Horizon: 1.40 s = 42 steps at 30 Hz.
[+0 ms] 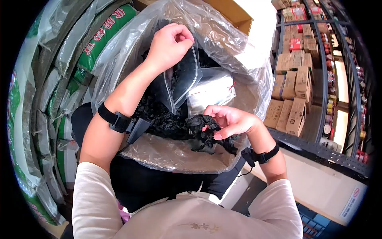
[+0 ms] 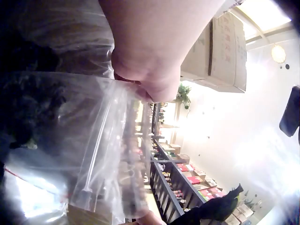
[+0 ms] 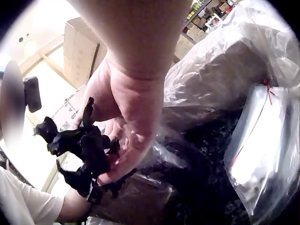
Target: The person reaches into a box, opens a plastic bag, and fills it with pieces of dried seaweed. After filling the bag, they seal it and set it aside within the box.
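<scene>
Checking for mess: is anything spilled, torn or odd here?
Nothing stands out. The left hand holds the small zip bag over the big clear bag; the right hand grips a black clump above it. No spill or tear shows.

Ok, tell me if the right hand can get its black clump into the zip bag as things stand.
Probably yes. The left hand pinches the zip bag up by its rim, the right hand holds the clump close by, and nothing lies between them.
</scene>
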### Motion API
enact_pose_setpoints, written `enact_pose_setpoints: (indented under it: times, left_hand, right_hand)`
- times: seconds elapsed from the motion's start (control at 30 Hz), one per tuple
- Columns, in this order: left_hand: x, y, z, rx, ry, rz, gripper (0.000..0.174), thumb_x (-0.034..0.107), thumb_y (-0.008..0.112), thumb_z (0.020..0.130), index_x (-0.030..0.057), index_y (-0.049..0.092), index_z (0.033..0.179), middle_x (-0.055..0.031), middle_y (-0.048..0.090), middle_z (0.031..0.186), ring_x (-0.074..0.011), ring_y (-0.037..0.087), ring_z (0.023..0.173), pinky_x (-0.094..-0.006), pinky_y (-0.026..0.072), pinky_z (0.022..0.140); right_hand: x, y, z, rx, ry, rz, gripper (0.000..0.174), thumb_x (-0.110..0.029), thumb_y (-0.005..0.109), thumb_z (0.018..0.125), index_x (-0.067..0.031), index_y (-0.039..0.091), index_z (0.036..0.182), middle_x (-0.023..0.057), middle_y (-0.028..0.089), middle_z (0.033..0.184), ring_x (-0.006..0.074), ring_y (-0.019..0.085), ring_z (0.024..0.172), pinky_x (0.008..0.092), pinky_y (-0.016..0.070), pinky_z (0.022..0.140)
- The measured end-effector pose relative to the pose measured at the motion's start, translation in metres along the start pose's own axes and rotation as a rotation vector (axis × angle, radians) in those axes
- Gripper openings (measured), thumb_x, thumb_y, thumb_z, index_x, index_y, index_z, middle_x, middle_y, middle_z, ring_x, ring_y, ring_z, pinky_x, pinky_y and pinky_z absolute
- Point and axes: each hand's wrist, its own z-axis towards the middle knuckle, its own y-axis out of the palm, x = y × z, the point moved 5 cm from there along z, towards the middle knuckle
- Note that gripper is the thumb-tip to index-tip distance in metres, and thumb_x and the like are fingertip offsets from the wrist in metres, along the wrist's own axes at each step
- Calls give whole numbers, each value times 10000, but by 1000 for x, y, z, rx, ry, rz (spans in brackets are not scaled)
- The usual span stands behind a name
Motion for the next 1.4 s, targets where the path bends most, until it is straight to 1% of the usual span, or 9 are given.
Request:
enact_pose_setpoints:
  times: [0.17, 0.23, 0.33, 0.47, 0.57, 1.03, 1.1, 1.27, 1.4]
  left_hand:
    - [6, 0, -1, 14, -2, 28, 42, 60, 636, 764, 26, 656, 778, -20, 541, 755, -107, 535, 674, -252, 443, 642]
    - [6, 0, -2, 30, 16, 19, 38, 58, 639, 761, 27, 657, 776, -20, 536, 749, -110, 533, 666, -255, 442, 632]
    - [6, -2, -1, 33, -7, -5, 34, 49, 640, 757, 27, 658, 775, -25, 535, 747, -115, 534, 661, -261, 442, 627]
    - [3, 0, -1, 25, -27, -12, 34, 45, 642, 746, 24, 653, 770, -34, 530, 747, -123, 537, 660, -264, 447, 631]
    - [3, 2, -2, 25, -5, -15, 39, 46, 640, 742, 23, 653, 771, -38, 527, 748, -127, 536, 658, -267, 450, 630]
    - [9, 2, -4, 23, 44, -3, 35, 32, 623, 752, 14, 651, 764, -56, 545, 762, -138, 560, 657, -271, 455, 613]
    - [13, 1, -5, 7, 94, -27, 46, 26, 616, 758, 17, 660, 753, -52, 548, 771, -130, 559, 645, -265, 450, 595]
    - [21, -1, -8, -11, 160, 25, 65, 25, 607, 763, 22, 670, 749, -46, 555, 785, -125, 558, 638, -262, 449, 574]
    - [24, 3, -9, -64, 192, -27, 81, 51, 618, 789, 32, 675, 843, -40, 563, 814, -122, 562, 678, -254, 456, 593]
  right_hand:
    - [-18, 2, -11, 114, -110, 387, 534, -4, 731, 776, -37, 463, 1236, 76, 553, 1190, 208, 566, 1115, 366, 518, 907]
    - [-30, 4, -8, 198, -129, 495, 437, -162, 656, 869, -73, 485, 1261, 126, 594, 1164, 290, 663, 982, 485, 608, 712]
    - [-32, -3, -5, 381, -24, 773, 391, -309, 509, 969, -96, 521, 1297, 152, 644, 1140, 320, 671, 974, 464, 611, 676]
    - [-58, 21, 12, 50, -99, 1197, 627, -411, 378, 1012, 90, 358, 1389, 411, 506, 1218, 519, 497, 1195, 571, 488, 968]
    - [-65, 16, 15, 154, -196, 1245, 671, -443, 497, 966, 84, 386, 1367, 375, 470, 1292, 479, 496, 1214, 547, 422, 1053]
    - [-87, 21, 47, 406, -424, 723, 508, -358, 568, 954, -6, 451, 1301, 190, 485, 1302, 283, 453, 1268, 454, 339, 1114]
    - [-90, 26, 42, 643, -443, 327, 431, -293, 581, 955, 5, 492, 1254, 159, 460, 1352, 238, 430, 1276, 422, 337, 1113]
    - [-87, 3, 28, 1142, -437, -816, 374, -218, 708, 879, 0, 537, 1131, 70, 657, 996, 149, 638, 802, 308, 518, 654]
    - [-70, -17, 42, 1102, -213, -856, 271, -156, 693, 878, 17, 579, 1052, 80, 667, 820, 120, 623, 688, 257, 496, 591]
